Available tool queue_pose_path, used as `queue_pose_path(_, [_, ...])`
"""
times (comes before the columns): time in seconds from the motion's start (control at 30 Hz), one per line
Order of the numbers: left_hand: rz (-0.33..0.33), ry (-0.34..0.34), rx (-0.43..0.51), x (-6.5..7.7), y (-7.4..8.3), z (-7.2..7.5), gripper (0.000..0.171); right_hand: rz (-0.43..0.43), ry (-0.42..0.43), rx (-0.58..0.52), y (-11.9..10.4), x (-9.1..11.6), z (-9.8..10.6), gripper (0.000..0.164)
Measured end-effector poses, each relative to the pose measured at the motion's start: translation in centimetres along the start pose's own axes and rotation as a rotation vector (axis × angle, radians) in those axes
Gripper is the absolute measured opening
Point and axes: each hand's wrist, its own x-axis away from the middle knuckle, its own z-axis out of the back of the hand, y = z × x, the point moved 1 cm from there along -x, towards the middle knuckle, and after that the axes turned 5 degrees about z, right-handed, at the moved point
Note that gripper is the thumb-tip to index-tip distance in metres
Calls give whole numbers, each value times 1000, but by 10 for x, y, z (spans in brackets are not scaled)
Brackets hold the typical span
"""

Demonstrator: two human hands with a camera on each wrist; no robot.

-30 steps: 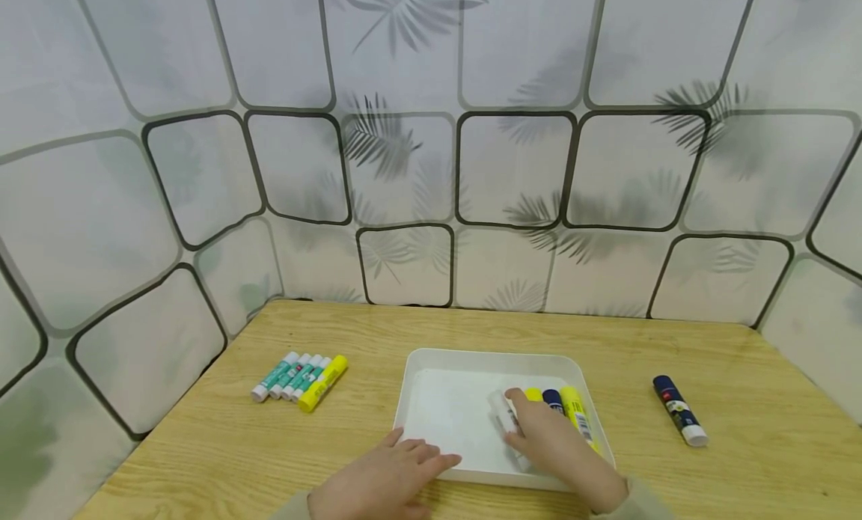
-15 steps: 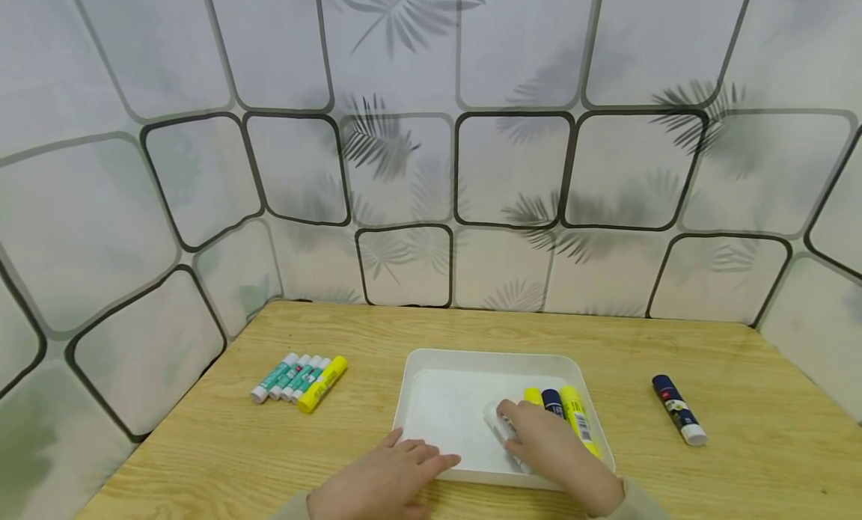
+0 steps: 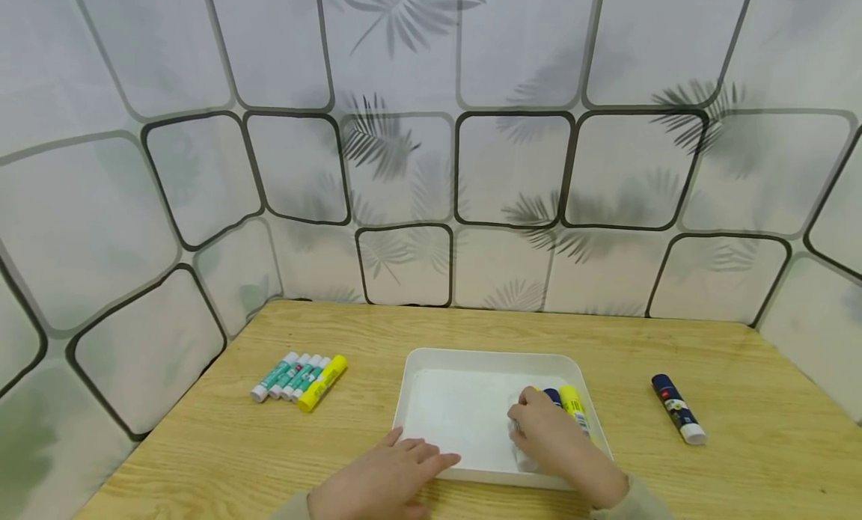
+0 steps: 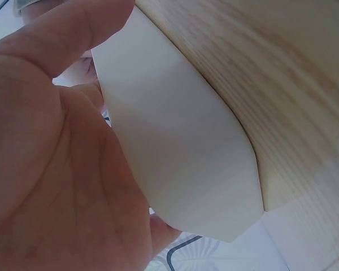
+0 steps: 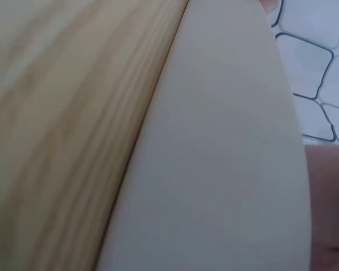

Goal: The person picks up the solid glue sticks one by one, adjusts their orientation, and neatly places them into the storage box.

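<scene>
A white tray [image 3: 494,353] lies on the table. My left hand [image 3: 384,475] rests at its front left corner, fingers spread over the rim; in the left wrist view, the tray's outer wall [image 4: 181,124] lies against that hand. Inside the tray, my right hand [image 3: 562,441] grips a white glue stick [image 3: 525,460], partly hidden by the fingers. Right beside it lie a navy glue stick [image 3: 553,395] and a yellow glue stick [image 3: 574,408]; another yellow one is nearly covered by the hand. In the right wrist view, the tray wall [image 5: 214,141] hides most of the hand.
Left of the tray, several green-and-white glue sticks [image 3: 289,376] lie in a row with a yellow glue stick [image 3: 323,384]. Another navy glue stick [image 3: 679,409] with a white cap lies to the right. A patterned curtain [image 3: 512,168] stands behind the table.
The right hand first shifted slightly left, then moved right with the white glue stick, close against the sticks in the tray. The left hand has stayed still.
</scene>
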Motion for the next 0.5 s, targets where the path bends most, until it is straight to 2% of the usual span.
queue_pose_path(0.17, [-3, 3, 1, 1, 1, 1, 58, 7, -63, -50, 6, 1, 0, 40])
queue_pose_path(0.3, [2, -6, 10, 0, 0, 1, 57, 66, -117, -51, 7, 5, 5, 58])
queue_pose_path(0.4, [5, -8, 10, 0, 0, 1, 57, 111, -132, -46, 9, 7, 7, 61])
queue_pose_path(0.5, [9, -16, 13, 0, 0, 1, 57, 104, -133, -63, 10, 7, 7, 56])
